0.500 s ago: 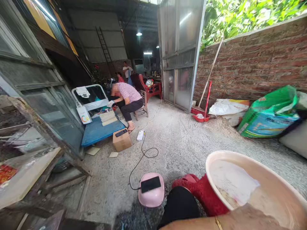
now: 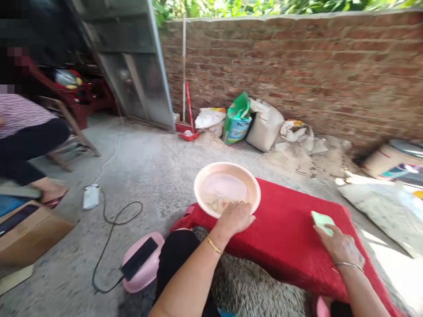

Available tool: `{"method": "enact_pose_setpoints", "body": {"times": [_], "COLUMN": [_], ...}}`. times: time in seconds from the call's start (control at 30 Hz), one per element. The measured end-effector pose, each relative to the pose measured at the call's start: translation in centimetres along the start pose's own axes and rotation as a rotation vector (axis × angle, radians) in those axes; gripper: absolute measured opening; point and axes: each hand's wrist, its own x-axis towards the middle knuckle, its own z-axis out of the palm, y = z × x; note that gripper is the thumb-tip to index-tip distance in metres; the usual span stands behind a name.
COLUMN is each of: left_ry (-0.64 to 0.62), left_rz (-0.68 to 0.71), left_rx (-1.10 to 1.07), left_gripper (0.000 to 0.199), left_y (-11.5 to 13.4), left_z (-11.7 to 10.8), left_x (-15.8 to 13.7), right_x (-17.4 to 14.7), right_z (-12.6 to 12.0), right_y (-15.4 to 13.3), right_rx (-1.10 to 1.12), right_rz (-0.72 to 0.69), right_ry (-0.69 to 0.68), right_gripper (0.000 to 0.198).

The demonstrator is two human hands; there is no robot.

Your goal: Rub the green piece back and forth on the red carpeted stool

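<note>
Our right hand (image 2: 343, 251) has its grip closed around a pale green pad (image 2: 322, 220), thumb on one side and fingers over the other; whether it is a sponge or a folded cloth, we cannot tell. The pad lies at the right end of the red-covered tabletop (image 2: 284, 220), low against the cloth. To handle it well, we do best to spread the fingers behind it and press evenly—a pinch at one corner would probably let it fold or slip.

Our left hand (image 2: 236, 216) is at the near rim of the wide pale basin (image 2: 197, 187), knuckles up; the fingertips are hidden, so we cannot tell whether that grip is clenched on the rim or merely resting. The basin stands at the tabletop's left end, with what looks like water inside, so a light, level touch suits it better than leaning our weight on the edge. The red covering could ruck up under a dragging hand, too.

Farther out, left of our knee, a black phone (image 2: 139, 259) lies on a pink plastic piece (image 2: 140, 281), joined to a dark cable (image 2: 114, 222)—drips are best held away from there.
</note>
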Motion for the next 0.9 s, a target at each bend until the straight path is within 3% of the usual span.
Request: {"method": "enact_pose_setpoints", "body": {"times": [0.1, 0.3, 0.4, 0.47, 0.53, 0.7, 0.77, 0.9], "left_ry": [0.025, -0.025, -0.055, -0.07, -0.074, -0.062, -0.046, -0.052], "left_rz": [0.013, -0.024, -0.012, -0.014, -0.01, 0.003, 0.011, 0.02], "left_rx": [0.022, 0.034, 0.039, 0.037, 0.036, 0.05, 0.053, 0.05], "left_gripper": [0.03, 0.027, 0.029, 0.03, 0.029, 0.03, 0.03, 0.031], "left_y": [0.2, 0.3, 0.2, 0.2, 0.2, 0.2, 0.2, -0.1], "left_z": [-0.2, -0.3, -0.3, -0.4, -0.4, -0.3, -0.2, 0.2], "left_x": [-0.2, 0.1, 0.4, 0.5, 0.6, 0.5, 0.5, 0.6], "right_x": [-0.8, -2.5, -1.6, -0.4, 1.2, 5.0, 5.7, 5.7], "right_z": [-1.0, 0.8, 2.1, 2.6, 2.7, 0.8, -0.4, -1.9], "right_y": [-3.6, -16.9, -19.6, -18.5, -15.3, -3.6, -0.3, 1.4], "right_rx": [-0.001, 0.044, -0.008, -0.03, -0.035, 0.004, 0.032, 0.051], "right_rz": [0.004, -0.372, -0.497, -0.482, -0.395, 0.006, 0.171, 0.316], "right_ry": [-0.103, -0.101, -0.083, -0.101, -0.119, -0.084, -0.068, -0.05], "right_gripper": [0.058, 0.047, 0.04, 0.042, 0.046, 0.05, 0.052, 0.055]}}
